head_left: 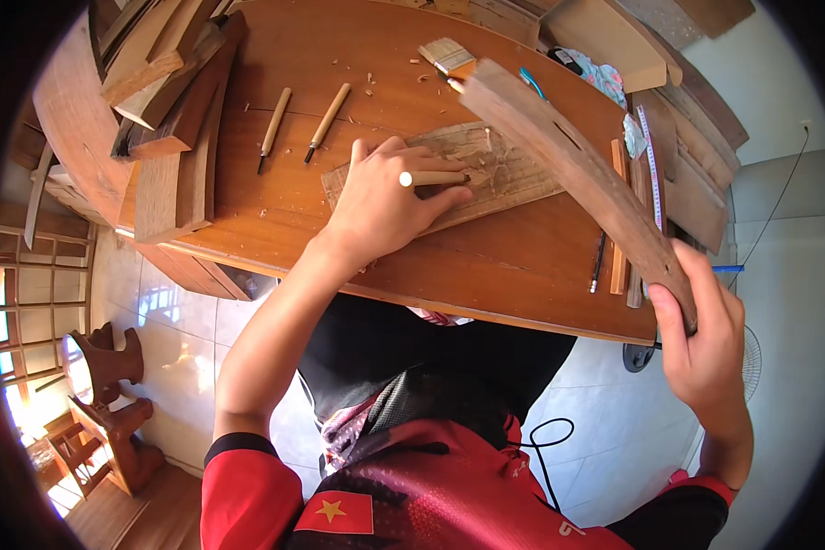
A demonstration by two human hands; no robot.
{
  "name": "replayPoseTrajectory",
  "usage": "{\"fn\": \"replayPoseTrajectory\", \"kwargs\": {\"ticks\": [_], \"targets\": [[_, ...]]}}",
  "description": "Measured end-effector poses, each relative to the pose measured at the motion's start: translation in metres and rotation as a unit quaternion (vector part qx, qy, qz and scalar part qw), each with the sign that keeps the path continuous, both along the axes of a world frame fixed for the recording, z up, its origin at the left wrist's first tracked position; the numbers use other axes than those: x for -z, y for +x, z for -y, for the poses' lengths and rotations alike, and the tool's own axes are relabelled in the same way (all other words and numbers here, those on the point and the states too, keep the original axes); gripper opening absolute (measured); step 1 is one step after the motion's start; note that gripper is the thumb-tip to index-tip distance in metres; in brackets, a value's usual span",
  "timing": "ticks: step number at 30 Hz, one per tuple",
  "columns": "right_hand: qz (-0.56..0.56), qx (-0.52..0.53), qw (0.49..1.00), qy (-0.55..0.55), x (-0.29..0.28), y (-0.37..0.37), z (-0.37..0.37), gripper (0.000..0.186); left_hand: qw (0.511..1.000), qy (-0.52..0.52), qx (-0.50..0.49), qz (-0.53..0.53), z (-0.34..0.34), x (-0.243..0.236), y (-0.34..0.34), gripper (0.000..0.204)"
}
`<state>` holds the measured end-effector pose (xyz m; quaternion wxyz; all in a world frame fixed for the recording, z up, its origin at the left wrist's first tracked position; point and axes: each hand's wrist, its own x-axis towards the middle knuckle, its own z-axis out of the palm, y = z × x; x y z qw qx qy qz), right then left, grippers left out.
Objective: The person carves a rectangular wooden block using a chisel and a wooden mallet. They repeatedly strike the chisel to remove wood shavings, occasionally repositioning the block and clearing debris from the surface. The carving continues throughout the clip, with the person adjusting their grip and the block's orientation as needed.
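My left hand (390, 194) is closed around the pale wooden handle of a carving chisel (435, 178), over a flat wooden board (515, 183) with carved marks and shavings on it. The chisel's blade is hidden by my fingers and the board. My right hand (706, 325) grips the near end of a long, rough wooden club (582, 170). Raised above the table, the club slants up and left, covering part of the board's right side. Two more carving chisels (274, 130) (328, 123) lie left of the board, blades toward me.
A flat brush (447, 57) lies beyond the board on the brown table (289, 215). A pencil (598, 262), wooden strips (620, 247) and a measuring tape (650, 165) lie on the right. Stacked wood pieces (176, 183) crowd the left side. An open cardboard box (605, 41) stands behind.
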<state>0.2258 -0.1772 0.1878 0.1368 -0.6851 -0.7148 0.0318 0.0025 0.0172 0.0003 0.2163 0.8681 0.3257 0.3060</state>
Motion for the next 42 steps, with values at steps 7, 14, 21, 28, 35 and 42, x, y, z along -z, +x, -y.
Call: {"fn": "replayPoseTrajectory", "kwargs": {"ticks": [7, 14, 21, 28, 35, 42], "targets": [[-0.087, 0.094, 0.992, -0.021, 0.047, 0.037, 0.032, 0.031, 0.959, -0.236, 0.059, 0.145, -0.010, -0.010, -0.011, 0.024], [-0.197, 0.167, 0.965, -0.049, 0.081, 0.058, 0.046, 0.028, 0.972, -0.176, 0.110, 0.113, -0.037, -0.022, -0.002, 0.025], [-0.309, 0.193, 0.929, -0.063, 0.106, 0.070, 0.049, 0.027, 0.966, -0.242, 0.089, 0.009, -0.056, -0.027, 0.018, 0.041], [-0.525, 0.212, 0.820, -0.082, 0.153, 0.048, 0.034, 0.032, 0.968, -0.238, 0.054, -0.054, -0.047, -0.016, 0.011, 0.044], [-0.680, 0.182, 0.707, -0.065, 0.182, -0.014, 0.003, 0.042, 0.956, -0.284, 0.067, -0.032, -0.033, -0.021, 0.001, 0.041], [-0.677, 0.176, 0.715, 0.005, 0.189, -0.030, -0.019, 0.043, 0.965, -0.258, 0.020, 0.033, -0.031, -0.022, -0.052, 0.032]]}}
